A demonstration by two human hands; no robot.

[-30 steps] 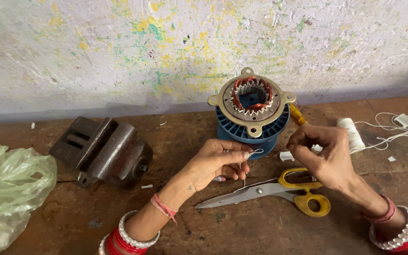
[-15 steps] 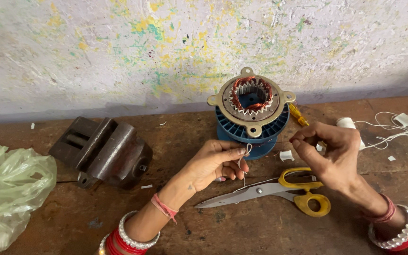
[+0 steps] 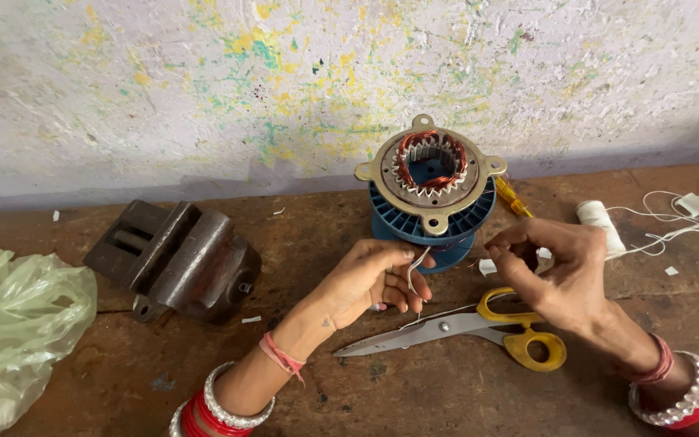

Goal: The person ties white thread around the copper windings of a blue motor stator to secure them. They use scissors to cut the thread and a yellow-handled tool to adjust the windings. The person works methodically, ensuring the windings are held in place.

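Left hand: the left hand (image 3: 375, 282) lies low in the middle of the bench, fingers curled inward, pinching a short bent piece of pale thread (image 3: 416, 265) between thumb and fingertips.
Right hand: the right hand (image 3: 556, 271) is raised just right of the left, thumb and forefinger closed together at about the same height; what it pinches is too fine to make out, though it may be the far end of that thread.
Thread: held between the two hands, directly in front of the motor part and above the scissor blades.
Motor part: a blue finned motor housing (image 3: 430, 222) stands upright near the wall, with a metal ring on top and copper windings (image 3: 430, 162) showing inside it; it sits just behind both hands.
Scissors: yellow-handled scissors (image 3: 467, 328) lie flat on the bench, blades pointing left beneath the left hand, handles under the right wrist.
Spool: a white spool of string (image 3: 600, 222) rests to the right of the motor part, with loose string (image 3: 673, 214) trailing farther right.
Vise: a dark metal vise (image 3: 175, 260) sits on the left of the bench, well apart from the hands.
Bag: a crumpled green plastic bag (image 3: 14, 324) fills the lower left corner.
Bench: a worn brown wooden bench (image 3: 301, 396) carries everything, set against a paint-flecked wall (image 3: 204, 89).
Wrists: both carry red and white bangles.
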